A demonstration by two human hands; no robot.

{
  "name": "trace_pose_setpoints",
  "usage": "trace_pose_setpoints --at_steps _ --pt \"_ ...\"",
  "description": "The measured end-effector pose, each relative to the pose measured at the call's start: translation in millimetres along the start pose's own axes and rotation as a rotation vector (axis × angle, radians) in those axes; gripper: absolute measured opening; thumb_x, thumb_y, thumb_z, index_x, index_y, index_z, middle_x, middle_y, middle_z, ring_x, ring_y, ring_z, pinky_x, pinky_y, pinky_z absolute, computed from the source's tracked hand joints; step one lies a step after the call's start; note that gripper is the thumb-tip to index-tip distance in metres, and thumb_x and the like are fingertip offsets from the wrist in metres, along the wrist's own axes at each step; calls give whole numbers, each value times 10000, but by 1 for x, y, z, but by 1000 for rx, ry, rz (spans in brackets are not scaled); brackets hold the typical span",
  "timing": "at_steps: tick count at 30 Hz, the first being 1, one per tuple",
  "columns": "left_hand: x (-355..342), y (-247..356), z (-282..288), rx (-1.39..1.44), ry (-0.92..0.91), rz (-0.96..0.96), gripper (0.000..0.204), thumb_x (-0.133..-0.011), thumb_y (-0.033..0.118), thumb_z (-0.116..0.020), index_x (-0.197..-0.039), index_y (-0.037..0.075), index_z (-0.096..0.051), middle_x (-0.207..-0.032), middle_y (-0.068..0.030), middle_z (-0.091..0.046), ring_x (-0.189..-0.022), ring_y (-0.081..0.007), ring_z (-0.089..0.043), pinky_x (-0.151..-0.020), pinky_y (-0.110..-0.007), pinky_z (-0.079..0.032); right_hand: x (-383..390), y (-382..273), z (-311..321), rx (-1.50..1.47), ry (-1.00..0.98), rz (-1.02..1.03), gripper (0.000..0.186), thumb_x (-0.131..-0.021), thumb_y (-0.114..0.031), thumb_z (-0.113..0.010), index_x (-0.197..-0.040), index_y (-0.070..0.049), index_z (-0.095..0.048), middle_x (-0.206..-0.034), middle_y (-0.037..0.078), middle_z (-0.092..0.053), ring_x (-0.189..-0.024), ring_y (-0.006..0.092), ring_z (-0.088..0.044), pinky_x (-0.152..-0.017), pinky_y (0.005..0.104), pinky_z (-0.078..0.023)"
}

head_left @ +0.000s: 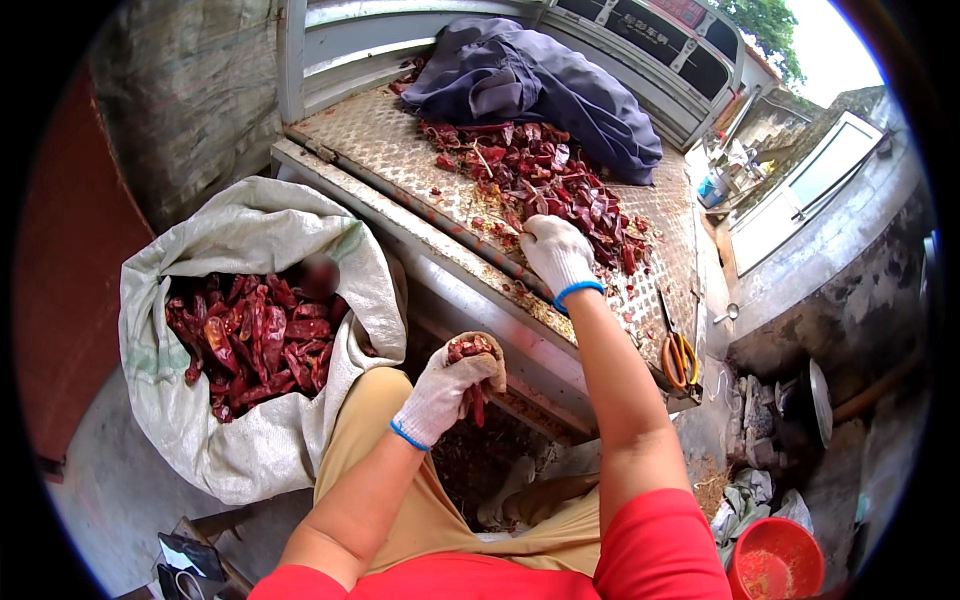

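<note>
My left hand (447,388), in a white knit glove with a blue cuff, is closed around a few dried red chili peppers (470,348); one pokes out below the fingers. My right hand (560,252), gloved the same way, is over the near edge of the metal truck bed (370,135). Its fingers are curled together, and what they hold, if anything, is hidden. Just beyond it lies a heap of broken dried chilies (560,175) with scattered seeds. To the left of my knee, an open white woven sack (250,205) holds many whole dried chilies (260,340).
Scissors with orange handles (679,360) lie at the bed's right corner. A dark bluish cloth (540,75) covers the back of the heap. On the floor at the lower right stands a red plastic basin (775,560), beside crumpled plastic bags (742,498).
</note>
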State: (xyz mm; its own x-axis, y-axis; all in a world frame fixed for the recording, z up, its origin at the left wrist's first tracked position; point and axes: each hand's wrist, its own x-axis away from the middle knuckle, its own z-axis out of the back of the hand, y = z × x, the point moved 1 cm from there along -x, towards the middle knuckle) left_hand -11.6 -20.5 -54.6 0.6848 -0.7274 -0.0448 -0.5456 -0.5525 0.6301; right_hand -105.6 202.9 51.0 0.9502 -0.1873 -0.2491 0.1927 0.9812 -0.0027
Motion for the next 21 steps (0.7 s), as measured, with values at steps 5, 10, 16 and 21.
trace_pose_setpoints --at_steps 5,10,16,21 --pt "-4 -3 2 95 44 -47 127 -930 114 -684 -1017 29 -648 -939 -74 -713 -830 -164 -688 -708 -281 -546 82 -17 36 -358 114 -103 186 -866 -237 -659 -945 -88 -738 -941 154 -718 -892 324 -704 -809 435 -550" --pt "-2 -6 0 101 136 -15 164 -941 105 -682 -1085 31 -651 -1088 -101 -731 -967 -193 -717 -795 -294 -575 172 -43 37 -343 239 18 102 -801 -201 -713 -861 -119 -710 -849 105 -703 -765 323 -694 -696 422 -556" --pt "5 -7 -11 -43 137 35 203 -911 46 -692 -1100 51 -616 -954 -73 -704 -729 -151 -673 -566 -246 -551 206 -61 22 -330 94 72 120 -811 -199 -735 -882 -104 -716 -860 117 -694 -774 320 -690 -696 414 -552" --pt "3 -11 -12 4 105 -78 226 -903 24 -660 -1118 35 -589 -930 -92 -695 -731 -186 -697 -570 -277 -574 204 -46 38 -758 59 -88 231 -867 -277 -732 -961 -66 -745 -957 143 -726 -863 319 -710 -766 377 -551"
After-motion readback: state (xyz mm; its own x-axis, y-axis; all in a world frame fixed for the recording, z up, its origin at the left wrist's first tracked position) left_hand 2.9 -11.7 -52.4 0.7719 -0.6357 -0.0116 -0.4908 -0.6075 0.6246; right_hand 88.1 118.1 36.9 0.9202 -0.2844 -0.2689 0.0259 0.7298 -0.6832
